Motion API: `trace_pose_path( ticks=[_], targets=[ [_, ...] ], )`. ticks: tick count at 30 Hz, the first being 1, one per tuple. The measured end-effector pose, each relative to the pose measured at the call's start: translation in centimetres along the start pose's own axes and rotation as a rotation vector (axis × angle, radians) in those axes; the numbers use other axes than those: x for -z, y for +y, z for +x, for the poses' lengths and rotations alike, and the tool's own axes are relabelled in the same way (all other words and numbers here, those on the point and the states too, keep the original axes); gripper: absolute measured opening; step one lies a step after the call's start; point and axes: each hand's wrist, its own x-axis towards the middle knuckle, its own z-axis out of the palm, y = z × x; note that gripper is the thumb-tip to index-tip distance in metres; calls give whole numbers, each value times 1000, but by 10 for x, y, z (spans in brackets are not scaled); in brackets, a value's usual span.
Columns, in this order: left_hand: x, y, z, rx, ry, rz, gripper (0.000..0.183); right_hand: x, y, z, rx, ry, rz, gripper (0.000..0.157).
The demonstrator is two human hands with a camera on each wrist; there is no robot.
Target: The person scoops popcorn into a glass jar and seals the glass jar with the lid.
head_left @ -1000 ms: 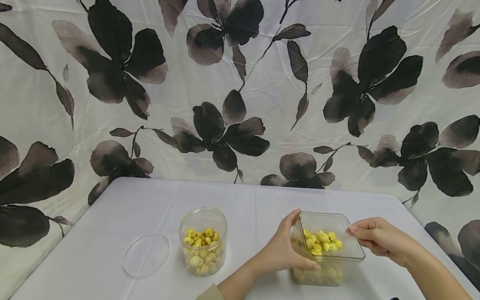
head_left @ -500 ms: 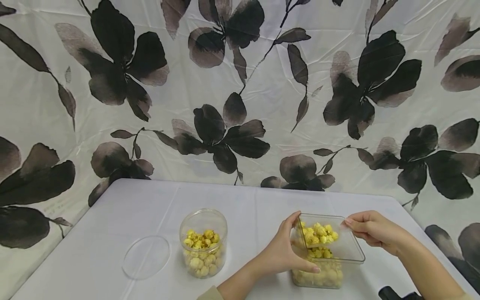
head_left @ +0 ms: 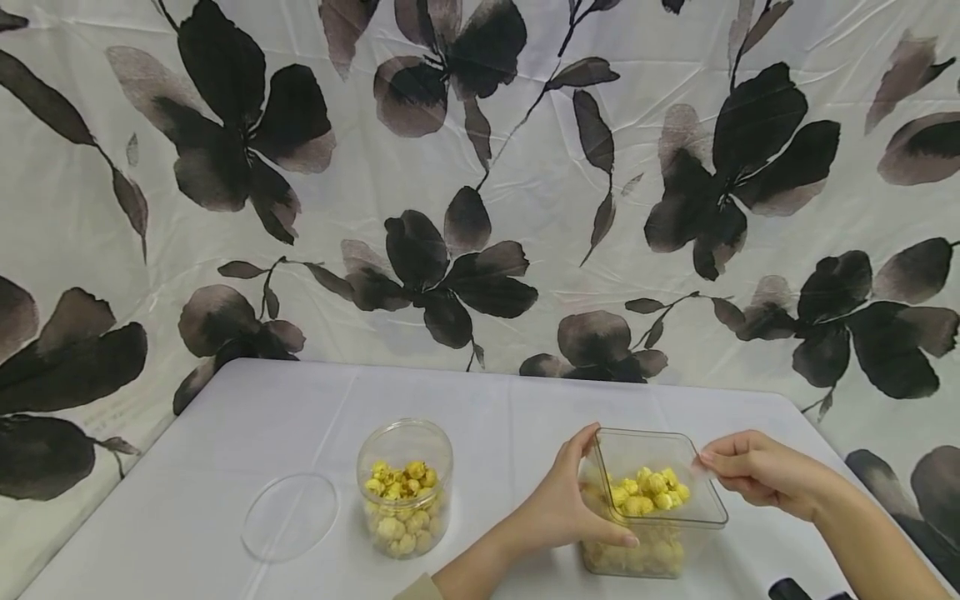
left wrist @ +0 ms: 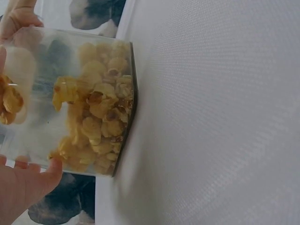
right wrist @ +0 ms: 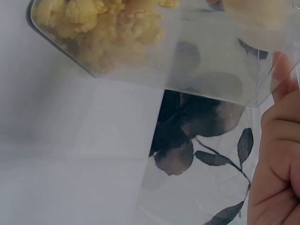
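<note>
In the head view, my left hand grips the left side of a clear rectangular container standing on the table. Its thumb lies across the front, and fingers reach behind. Yellow popcorn shows inside; in the left wrist view more popcorn fills the lower part. My right hand is at the container's right rim, fingertips pinching the end of a see-through scoop. Through the wall, the left wrist view shows the pale scoop with a few popcorn pieces on it. The scoop's outline is faint.
Left of the container stands a clear round jar, lidless, partly filled with popcorn. A clear round lid lies flat farther left. The white table ends at a floral cloth. A dark object shows at the bottom right.
The right hand rose slightly left, lifting popcorn on the scoop toward the rim, then came back right and down. The popcorn sits lower now. The left hand has stayed on the container.
</note>
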Motion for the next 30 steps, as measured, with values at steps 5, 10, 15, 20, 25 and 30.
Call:
trace_pose_path(
  ticks=[5, 10, 15, 20, 25, 30],
  targets=[
    [0, 1, -1, -7, -6, -1, 113, -2, 3, -4, 3, -11, 50, 31],
    [0, 0, 0, -9, -3, -1, 113, -3, 5, -9, 10, -6, 77, 32],
    [0, 2, 0, -12, 0, -6, 112, -6, 7, -16, -1, 7, 122, 33],
    [-1, 1, 0, -8, -1, -9, 112, -7, 10, -19, -19, 33, 166, 33],
    [-1, 0, 1, -9, 1, -18, 112, -7, 12, -19, -24, 54, 186, 32],
    [-1, 0, 0, -16, 2, -17, 112, -6, 13, -20, -15, 64, 195, 34]
  ],
)
